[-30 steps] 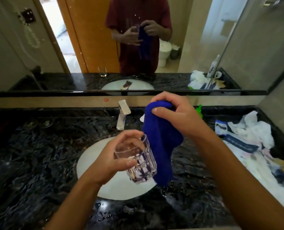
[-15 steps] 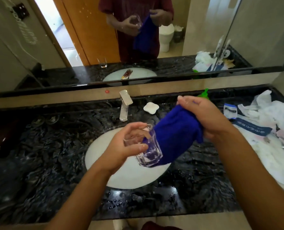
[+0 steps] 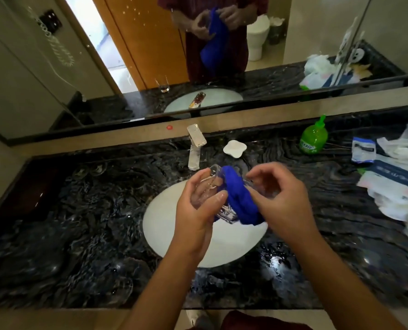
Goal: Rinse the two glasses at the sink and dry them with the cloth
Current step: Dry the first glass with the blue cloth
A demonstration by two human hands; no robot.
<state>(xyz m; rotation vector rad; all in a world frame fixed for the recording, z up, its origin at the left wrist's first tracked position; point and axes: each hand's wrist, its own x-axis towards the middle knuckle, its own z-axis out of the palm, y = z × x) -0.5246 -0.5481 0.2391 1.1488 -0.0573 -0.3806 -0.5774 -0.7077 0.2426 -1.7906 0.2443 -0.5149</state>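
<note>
Over the white sink basin (image 3: 165, 225) my left hand (image 3: 198, 210) grips a clear faceted glass (image 3: 210, 186), tilted with its mouth toward the right. A blue cloth (image 3: 240, 201) is pushed against the glass's mouth and hangs down beside it. My right hand (image 3: 279, 196) holds the cloth with curled fingers from the right. Only in the mirror does a second glass (image 3: 163, 85) show, standing on the counter; on the counter itself I do not see it.
A chrome faucet (image 3: 196, 148) stands behind the basin, with a white soap dish (image 3: 234, 148) next to it. A green soap bottle (image 3: 313, 139) sits at the back right. White bags and packets (image 3: 398, 177) cover the wet black marble counter (image 3: 79, 222) at right.
The right hand has come in close to the glass and pushed the cloth against its mouth. The glass has tipped further over. The view has tilted downward.
</note>
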